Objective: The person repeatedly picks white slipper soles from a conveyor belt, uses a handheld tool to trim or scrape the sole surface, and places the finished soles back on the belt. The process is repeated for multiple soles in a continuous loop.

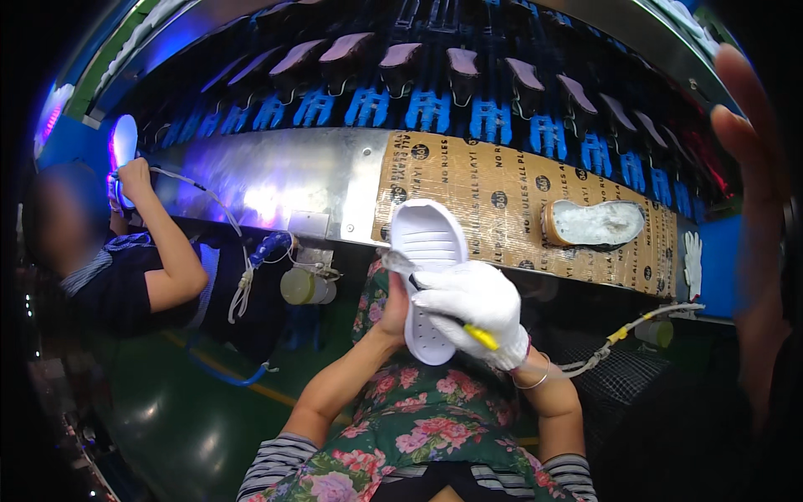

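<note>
My bare left hand [393,309] grips the edge of a white shoe sole [428,234], tilted upright in front of my apron. Grooves cross its upper part and small holes dot its lower part. My right hand [481,309], in a white knitted glove, is closed over the sole's right side around a slim tool with a yellow part [481,336]. A pale, shiny tip [399,263] shows by the sole's left edge; I cannot tell whether it belongs to that tool. A pale hose [598,356] runs to my right wrist.
Lasts with pinkish bottoms [462,61] stand on blue holders [428,110] behind the metal bench [251,167]. A tan-edged sole [598,223] lies on printed cardboard [502,180]; a white glove [693,263] lies right. A co-worker [167,243] holds a sole at left. A blurred hand [749,125] looms far right.
</note>
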`<action>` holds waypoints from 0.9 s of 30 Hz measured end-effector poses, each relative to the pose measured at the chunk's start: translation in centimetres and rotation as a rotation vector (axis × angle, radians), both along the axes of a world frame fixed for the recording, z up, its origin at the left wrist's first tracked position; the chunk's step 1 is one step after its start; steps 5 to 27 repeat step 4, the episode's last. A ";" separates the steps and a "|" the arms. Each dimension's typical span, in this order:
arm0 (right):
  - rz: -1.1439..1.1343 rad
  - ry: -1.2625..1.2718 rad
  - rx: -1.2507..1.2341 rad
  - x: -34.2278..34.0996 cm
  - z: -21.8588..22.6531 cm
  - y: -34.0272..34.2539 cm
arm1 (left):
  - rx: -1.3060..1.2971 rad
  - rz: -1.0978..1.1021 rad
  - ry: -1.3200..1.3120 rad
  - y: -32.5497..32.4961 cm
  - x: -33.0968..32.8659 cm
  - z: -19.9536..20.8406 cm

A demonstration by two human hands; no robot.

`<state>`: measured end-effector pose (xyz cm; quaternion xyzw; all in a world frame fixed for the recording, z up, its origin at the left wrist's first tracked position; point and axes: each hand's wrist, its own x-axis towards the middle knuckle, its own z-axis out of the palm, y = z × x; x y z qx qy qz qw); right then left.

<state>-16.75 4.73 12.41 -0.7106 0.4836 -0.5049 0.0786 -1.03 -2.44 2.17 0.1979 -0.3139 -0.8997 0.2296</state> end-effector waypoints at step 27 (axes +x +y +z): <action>-0.252 -0.234 0.045 -1.1 -1.0 0.1 | 0.214 -0.068 0.363 -0.4 -0.1 -1.5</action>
